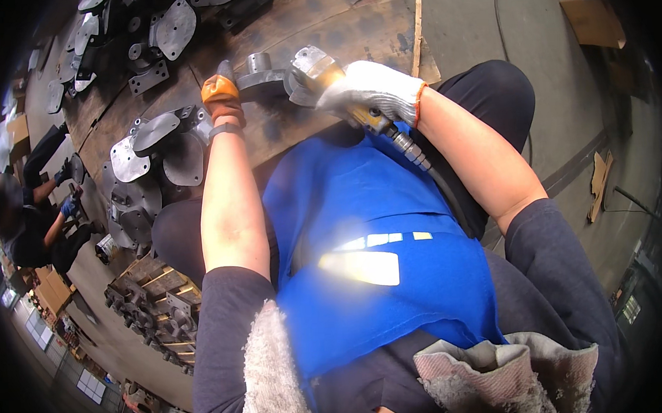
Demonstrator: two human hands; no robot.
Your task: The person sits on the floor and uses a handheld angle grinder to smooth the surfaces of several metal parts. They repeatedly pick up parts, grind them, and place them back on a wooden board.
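My left hand [223,100], in an orange-coated glove, grips the left end of a grey metal part [260,78]. The part is a flat plate with a short round boss standing up from it, and it sits on the wooden bench top. My right hand [374,90], in a white knit glove with an orange cuff edge, is closed around a yellow-bodied pneumatic grinder [314,63]. The grinder's disc [297,88] is at the plate's right end; whether they touch I cannot tell. A metal coupling [410,150] joins the tool to a dark hose.
Several metal plates [185,157] are piled left of my left forearm. More flanged parts [148,70] lie on the bench [293,23] at the far left. A co-worker [36,212] sits at the left. Cardboard [592,21] lies on the floor at right.
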